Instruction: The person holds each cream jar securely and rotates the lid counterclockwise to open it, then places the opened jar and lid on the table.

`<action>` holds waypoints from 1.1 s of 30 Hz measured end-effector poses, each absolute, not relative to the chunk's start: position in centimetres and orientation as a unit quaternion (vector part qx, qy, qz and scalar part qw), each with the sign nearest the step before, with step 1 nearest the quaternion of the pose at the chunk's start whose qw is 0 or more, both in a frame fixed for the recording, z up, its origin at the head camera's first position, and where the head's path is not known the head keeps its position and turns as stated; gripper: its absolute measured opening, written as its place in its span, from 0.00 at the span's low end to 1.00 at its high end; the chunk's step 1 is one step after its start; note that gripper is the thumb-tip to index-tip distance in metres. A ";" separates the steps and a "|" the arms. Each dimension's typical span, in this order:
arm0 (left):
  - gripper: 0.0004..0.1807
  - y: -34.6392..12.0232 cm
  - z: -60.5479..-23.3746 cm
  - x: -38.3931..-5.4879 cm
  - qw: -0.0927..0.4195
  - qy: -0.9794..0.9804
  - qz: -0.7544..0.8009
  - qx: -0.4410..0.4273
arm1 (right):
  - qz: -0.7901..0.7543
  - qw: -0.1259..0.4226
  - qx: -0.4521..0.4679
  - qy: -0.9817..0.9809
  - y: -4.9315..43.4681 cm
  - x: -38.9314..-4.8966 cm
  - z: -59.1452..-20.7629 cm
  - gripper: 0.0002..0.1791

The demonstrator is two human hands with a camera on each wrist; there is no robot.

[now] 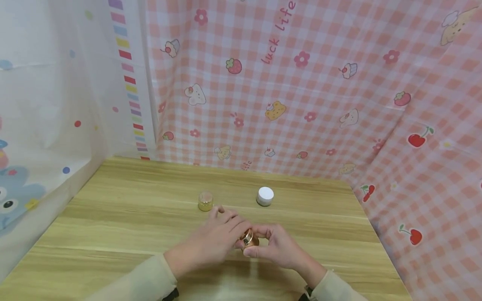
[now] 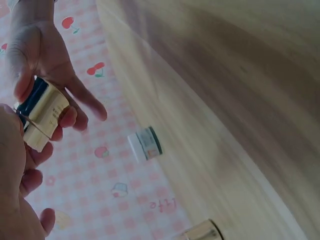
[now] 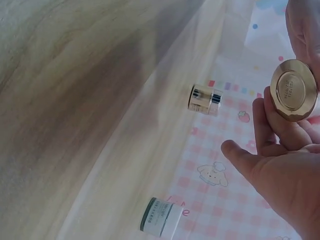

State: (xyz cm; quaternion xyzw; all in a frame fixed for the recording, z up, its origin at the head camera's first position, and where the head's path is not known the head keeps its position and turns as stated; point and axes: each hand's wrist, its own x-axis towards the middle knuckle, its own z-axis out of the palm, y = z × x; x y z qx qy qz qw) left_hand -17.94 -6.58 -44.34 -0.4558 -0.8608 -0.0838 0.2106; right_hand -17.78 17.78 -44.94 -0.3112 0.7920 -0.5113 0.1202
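Note:
Both hands hold a small shiny gold cosmetic jar (image 1: 248,238) low above the wooden table. My right hand (image 1: 279,247) grips the jar's body between thumb and fingers. From the other side, my left hand (image 1: 216,238) has its fingers round the lid end. The jar is tilted; its round gold base (image 3: 294,90) faces the right wrist camera. In the left wrist view a narrow seam shows between lid and body. Whether the lid is loose cannot be told. The left fingers cover part of the lid in the head view.
A second gold jar (image 1: 206,201) stands upright on the table (image 1: 124,205), just beyond the left hand. Farther right stands a white-lidded jar (image 1: 265,196) with a label that shows in the wrist views. Pink checked cloth (image 1: 241,92) hangs along the table's back and right sides.

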 end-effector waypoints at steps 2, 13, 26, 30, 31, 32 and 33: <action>0.23 -6.5 -44.3 -17.8 0.218 -0.861 -0.078 -0.453 | -0.513 0.123 -0.309 0.791 17.8 -17.8 -44.9 0.14; 0.22 -5.8 -44.7 -17.5 0.209 -0.872 -0.090 -0.433 | -0.520 0.090 -0.310 0.791 17.8 -17.5 -45.3 0.14; 0.34 -6.2 -43.4 -18.0 0.115 -0.894 -0.192 -0.389 | -0.504 0.054 -0.220 0.834 17.9 -18.1 -44.5 0.26; 0.31 -6.6 -42.8 -18.1 0.105 -0.882 -0.253 -0.384 | -0.514 0.057 -0.213 0.829 18.2 -18.3 -44.3 0.28; 0.29 -6.7 -42.8 -18.2 0.105 -0.879 -0.259 -0.387 | -0.510 0.057 -0.211 0.832 18.3 -18.3 -44.4 0.28; 0.28 -6.7 -42.8 -18.2 0.105 -0.877 -0.262 -0.388 | -0.507 0.057 -0.209 0.834 18.3 -18.3 -44.4 0.28; 0.27 -6.8 -42.8 -18.2 0.105 -0.876 -0.265 -0.390 | -0.499 0.054 -0.209 0.839 18.2 -18.3 -44.4 0.28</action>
